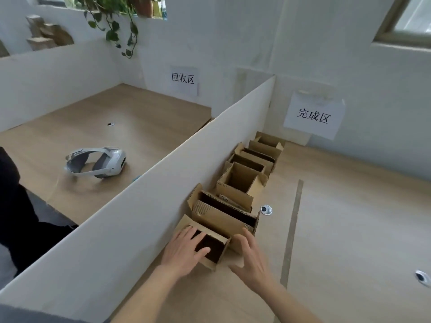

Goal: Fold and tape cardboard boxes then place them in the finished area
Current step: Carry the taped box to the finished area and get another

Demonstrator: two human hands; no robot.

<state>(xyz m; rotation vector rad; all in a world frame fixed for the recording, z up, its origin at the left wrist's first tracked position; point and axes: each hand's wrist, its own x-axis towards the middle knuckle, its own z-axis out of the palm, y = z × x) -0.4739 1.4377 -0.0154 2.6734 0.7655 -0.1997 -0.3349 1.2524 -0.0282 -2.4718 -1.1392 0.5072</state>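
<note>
Both hands are working at 6 o'clock. Left hand (184, 250) is lying flat with straight fingers over the open top of the nearest box (211, 249), thumb reaching into the opening. Right hand (253, 255) is spreading relaxed fingers just beside the box's right side; contact cannot be confirmed. Box is sitting against the divider (149, 194), heading a row of boxes (242, 180) running toward 1 o'clock, below the sign (313, 115). Headset (98, 164) is lying at 9 o'clock.
</note>
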